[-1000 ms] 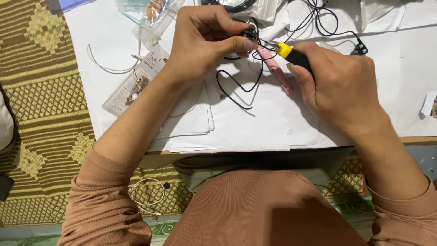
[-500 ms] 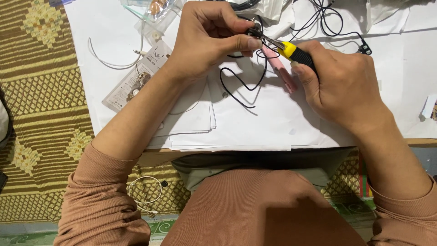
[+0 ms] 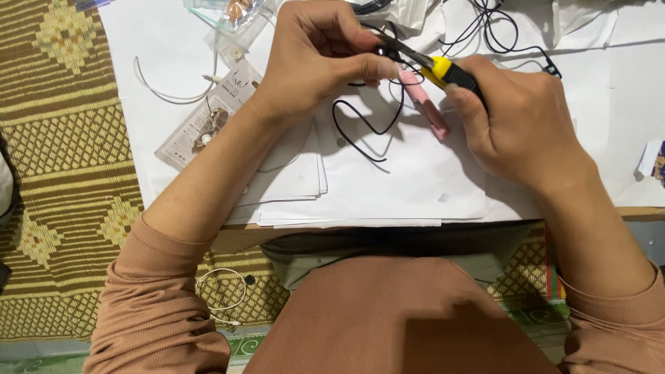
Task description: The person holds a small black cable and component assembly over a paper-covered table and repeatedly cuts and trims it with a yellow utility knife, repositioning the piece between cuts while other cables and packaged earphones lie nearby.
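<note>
- Left hand [image 3: 325,59]: thumb and forefinger pinch a small dark earpiece at the end of the black wire [image 3: 364,125]; the piece itself is mostly hidden by the fingers.
- Right hand [image 3: 526,125]: closed around the yellow-and-black handles of the pliers [image 3: 443,69], whose tips meet the pinched piece at 10 o'clock from this hand.
- Risk: the tips work right against the left fingertips [image 3: 384,69]; a slip could nip skin or cut the thin wire.
- Black wire: loops loosely toward 6 o'clock over the white paper sheets [image 3: 415,187]; a tug could snag it.
- Pink clip [image 3: 426,104]: lies just beside the loop, under the pliers.
</note>
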